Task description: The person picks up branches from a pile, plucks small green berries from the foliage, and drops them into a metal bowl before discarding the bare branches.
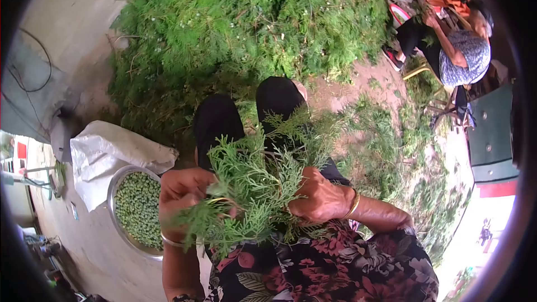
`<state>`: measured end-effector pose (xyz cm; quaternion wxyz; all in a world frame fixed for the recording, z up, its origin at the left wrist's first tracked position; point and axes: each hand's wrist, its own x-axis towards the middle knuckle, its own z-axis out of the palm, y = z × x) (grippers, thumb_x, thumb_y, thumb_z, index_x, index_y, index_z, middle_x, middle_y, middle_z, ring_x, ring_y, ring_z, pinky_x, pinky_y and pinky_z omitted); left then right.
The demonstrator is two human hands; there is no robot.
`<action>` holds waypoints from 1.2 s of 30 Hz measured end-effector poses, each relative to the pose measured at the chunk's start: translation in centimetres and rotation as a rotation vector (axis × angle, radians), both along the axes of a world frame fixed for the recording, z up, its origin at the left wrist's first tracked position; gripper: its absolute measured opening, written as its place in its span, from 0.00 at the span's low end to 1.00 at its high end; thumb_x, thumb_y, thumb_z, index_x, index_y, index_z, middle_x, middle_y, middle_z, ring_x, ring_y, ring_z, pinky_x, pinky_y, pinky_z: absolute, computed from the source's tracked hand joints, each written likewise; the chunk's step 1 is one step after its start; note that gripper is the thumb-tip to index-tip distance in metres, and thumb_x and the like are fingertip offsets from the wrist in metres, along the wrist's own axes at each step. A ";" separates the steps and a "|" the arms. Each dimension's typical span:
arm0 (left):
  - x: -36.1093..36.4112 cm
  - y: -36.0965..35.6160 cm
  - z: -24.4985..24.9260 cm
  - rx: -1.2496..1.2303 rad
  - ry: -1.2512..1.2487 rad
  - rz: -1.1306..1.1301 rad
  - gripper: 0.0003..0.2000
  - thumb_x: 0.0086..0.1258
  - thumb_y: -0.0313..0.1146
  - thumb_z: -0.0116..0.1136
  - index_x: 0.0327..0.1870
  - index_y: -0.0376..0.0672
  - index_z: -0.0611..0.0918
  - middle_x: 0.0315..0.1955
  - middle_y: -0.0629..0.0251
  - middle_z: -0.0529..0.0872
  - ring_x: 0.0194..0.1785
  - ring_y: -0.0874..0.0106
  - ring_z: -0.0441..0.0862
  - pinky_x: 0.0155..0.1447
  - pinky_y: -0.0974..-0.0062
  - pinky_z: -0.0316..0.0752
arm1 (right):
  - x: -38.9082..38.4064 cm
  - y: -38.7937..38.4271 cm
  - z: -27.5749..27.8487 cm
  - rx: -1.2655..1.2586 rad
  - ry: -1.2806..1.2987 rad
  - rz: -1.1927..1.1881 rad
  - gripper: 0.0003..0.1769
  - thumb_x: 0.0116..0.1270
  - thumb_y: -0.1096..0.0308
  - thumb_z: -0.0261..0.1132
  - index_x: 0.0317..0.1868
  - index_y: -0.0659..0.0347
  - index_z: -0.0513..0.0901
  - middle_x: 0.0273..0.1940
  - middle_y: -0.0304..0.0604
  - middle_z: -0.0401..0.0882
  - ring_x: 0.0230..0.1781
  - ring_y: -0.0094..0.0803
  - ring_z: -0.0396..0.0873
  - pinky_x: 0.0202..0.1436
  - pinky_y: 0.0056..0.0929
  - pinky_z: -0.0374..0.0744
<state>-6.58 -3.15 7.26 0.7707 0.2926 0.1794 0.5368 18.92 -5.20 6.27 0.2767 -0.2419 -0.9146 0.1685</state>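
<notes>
A leafy branch (263, 184) is held above the lap of the seated person, between the two hands and in front of the floral top (335, 263). The right hand (321, 197) has its fingers curled closed, gripping the branch at its right side; a gold-coloured bracelet (354, 204) is on that wrist. The left hand (187, 197) is at the branch's left side, fingers bent; blur and foliage obscure the fingertips, so whether they are closed on a stem cannot be determined. A bangle (170, 241) is on the left wrist. Beside the left forearm, on the concrete floor (84, 232), stands a round metal basin (111, 204) containing many small green pieces (138, 207). A white sack (103, 156) lies against the basin's far left rim; whether it extends beneath is not visible. Beyond the knees, in dark trousers (218, 123), a large pile of green cuttings (246, 22) covers the floor. Looser cuttings (369, 145) are scattered right of the knees. Another person (465, 59), in a patterned top, sits beyond the pile's right edge, near a green panel (492, 134).
</notes>
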 end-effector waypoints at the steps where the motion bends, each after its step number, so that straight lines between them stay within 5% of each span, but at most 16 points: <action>1: 0.6 -0.1 -0.1 -0.003 0.000 -0.008 0.10 0.58 0.25 0.61 0.27 0.27 0.74 0.29 0.45 0.79 0.26 0.58 0.81 0.25 0.61 0.79 | 0.0 0.0 0.2 -0.003 0.000 -0.008 0.14 0.35 0.63 0.68 0.20 0.55 0.71 0.16 0.31 0.65 0.19 0.29 0.67 0.27 0.32 0.66; 2: 1.1 -0.1 -0.4 0.238 0.417 0.247 0.09 0.58 0.26 0.60 0.27 0.28 0.75 0.29 0.46 0.79 0.25 0.60 0.81 0.24 0.63 0.79 | 0.0 0.0 0.4 -0.009 -0.023 0.004 0.13 0.35 0.64 0.67 0.20 0.55 0.71 0.16 0.31 0.65 0.19 0.29 0.67 0.26 0.31 0.66; 5: 1.4 -0.5 0.0 -0.101 0.169 0.313 0.10 0.60 0.31 0.59 0.28 0.30 0.76 0.27 0.52 0.80 0.25 0.68 0.80 0.26 0.72 0.77 | -0.2 0.1 0.4 -0.021 -0.032 0.010 0.11 0.37 0.65 0.66 0.20 0.55 0.71 0.16 0.31 0.64 0.19 0.30 0.66 0.26 0.31 0.65; 7: 0.4 0.0 0.2 0.013 0.391 0.091 0.12 0.59 0.34 0.59 0.30 0.31 0.77 0.26 0.57 0.81 0.27 0.72 0.79 0.30 0.77 0.76 | -0.2 0.1 0.4 -0.005 0.032 0.006 0.11 0.38 0.65 0.66 0.20 0.55 0.70 0.15 0.31 0.63 0.19 0.30 0.66 0.26 0.32 0.65; 13: -1.9 0.5 0.4 0.245 0.811 0.391 0.12 0.63 0.35 0.55 0.32 0.31 0.77 0.22 0.61 0.79 0.22 0.77 0.73 0.30 0.81 0.71 | 0.4 0.1 0.5 -0.082 0.025 -0.045 0.10 0.39 0.67 0.65 0.23 0.56 0.73 0.16 0.33 0.64 0.19 0.32 0.66 0.26 0.35 0.65; 17: -8.8 0.5 0.1 -0.093 0.012 0.561 0.10 0.71 0.32 0.47 0.40 0.33 0.76 0.24 0.63 0.76 0.22 0.79 0.65 0.26 0.82 0.66 | 0.9 0.2 -1.1 0.010 0.223 -0.147 0.11 0.38 0.69 0.66 0.25 0.56 0.76 0.20 0.36 0.73 0.23 0.33 0.74 0.29 0.35 0.70; 19: -13.9 -0.5 -1.7 -0.088 0.225 0.781 0.09 0.71 0.30 0.48 0.42 0.33 0.76 0.29 0.62 0.78 0.27 0.80 0.70 0.30 0.82 0.70 | 1.8 1.2 0.4 -0.248 0.202 -0.278 0.09 0.54 0.64 0.69 0.30 0.58 0.79 0.21 0.38 0.75 0.25 0.31 0.77 0.24 0.29 0.71; 22: -22.1 -4.4 -6.1 -0.164 1.060 1.031 0.14 0.62 0.23 0.54 0.48 0.29 0.75 0.34 0.58 0.81 0.36 0.72 0.78 0.42 0.76 0.76 | 1.9 3.3 1.8 -0.408 0.229 -0.570 0.10 0.66 0.65 0.61 0.46 0.56 0.81 0.31 0.35 0.80 0.28 0.24 0.77 0.23 0.24 0.69; 23: -27.6 -5.1 -9.4 -0.146 1.846 0.983 0.22 0.56 0.22 0.56 0.55 0.28 0.73 0.40 0.54 0.82 0.40 0.65 0.80 0.47 0.71 0.76 | 1.6 3.9 2.0 -0.348 0.268 -0.634 0.11 0.66 0.62 0.62 0.44 0.57 0.82 0.31 0.36 0.81 0.28 0.23 0.77 0.26 0.24 0.70; 25: -23.0 -6.1 -8.2 0.191 2.550 0.996 0.26 0.56 0.22 0.57 0.58 0.29 0.71 0.46 0.51 0.81 0.46 0.60 0.80 0.51 0.68 0.75 | 0.6 5.2 3.6 -0.343 0.328 -0.773 0.14 0.64 0.57 0.65 0.40 0.58 0.84 0.29 0.38 0.81 0.27 0.22 0.77 0.31 0.24 0.72; 26: -19.1 -5.9 -6.2 0.237 2.381 0.999 0.24 0.57 0.21 0.56 0.58 0.31 0.72 0.50 0.49 0.79 0.50 0.60 0.79 0.52 0.66 0.74 | 0.2 5.8 4.1 -0.400 0.350 -0.842 0.16 0.63 0.55 0.66 0.38 0.59 0.85 0.29 0.39 0.82 0.27 0.22 0.77 0.34 0.24 0.73; 27: -15.3 -5.4 -4.8 0.053 1.781 0.970 0.24 0.56 0.19 0.57 0.57 0.33 0.73 0.51 0.50 0.79 0.51 0.60 0.78 0.53 0.65 0.74 | 0.2 6.7 4.4 -0.526 0.363 -0.886 0.17 0.62 0.53 0.66 0.36 0.61 0.85 0.26 0.38 0.81 0.24 0.22 0.76 0.32 0.24 0.73; 28: -11.5 -4.9 -3.5 0.075 1.699 0.901 0.25 0.55 0.17 0.58 0.58 0.34 0.74 0.51 0.52 0.79 0.52 0.61 0.78 0.54 0.66 0.74 | 0.1 7.5 4.6 -0.649 0.375 -0.933 0.19 0.62 0.51 0.67 0.34 0.62 0.85 0.24 0.38 0.80 0.22 0.22 0.75 0.30 0.24 0.72; 33: 0.8 -0.9 -1.9 0.830 1.803 0.281 0.29 0.46 0.22 0.63 0.56 0.35 0.72 0.52 0.48 0.76 0.59 0.51 0.72 0.64 0.58 0.66 | 0.0 10.9 3.2 -0.712 0.546 -1.128 0.29 0.58 0.46 0.69 0.18 0.62 0.68 0.18 0.34 0.67 0.18 0.22 0.61 0.17 0.30 0.60; 35: 3.1 1.8 -4.0 0.990 1.835 0.177 0.28 0.47 0.23 0.62 0.56 0.35 0.72 0.52 0.47 0.75 0.59 0.50 0.72 0.63 0.57 0.66 | -0.1 11.3 4.7 -0.803 0.642 -1.105 0.31 0.59 0.44 0.67 0.20 0.66 0.71 0.20 0.37 0.68 0.20 0.24 0.62 0.20 0.32 0.61; 36: 3.9 2.9 -5.4 1.099 1.913 0.163 0.25 0.49 0.22 0.60 0.54 0.36 0.73 0.48 0.48 0.77 0.56 0.51 0.74 0.62 0.58 0.68 | 0.4 11.8 4.8 -0.856 0.498 -1.124 0.37 0.57 0.38 0.66 0.36 0.72 0.71 0.33 0.48 0.71 0.32 0.30 0.69 0.29 0.30 0.69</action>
